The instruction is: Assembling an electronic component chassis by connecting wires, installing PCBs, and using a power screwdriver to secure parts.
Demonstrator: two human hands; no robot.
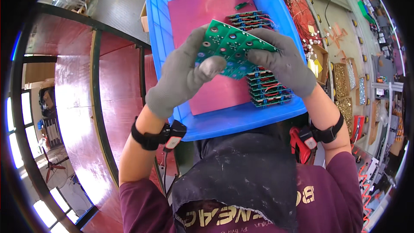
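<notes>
Between my gloved hands is a green circuit board panel [233, 43], tilted above a blue plastic bin [198, 127]. My left hand [185, 69] grips its left edge, thumb over the face. My right hand [282, 60] pinches the right edge, thumb on the face and fingers behind. Below the panel, along the bin's right side, stand rows of assembled circuit boards [269, 88] with red and blue wires. A small green board piece [241, 6] lies near the far end on the dark pink sheet [220, 97] lining the bin.
Right of the bin, a bench holds tangled wires with white connectors [302, 30], and trays of small brass-coloured parts [340, 80]. A red tool [298, 144] sits beside my right forearm. On the left are glossy red panels [120, 82] with dark frames and a grey metal surface [118, 6].
</notes>
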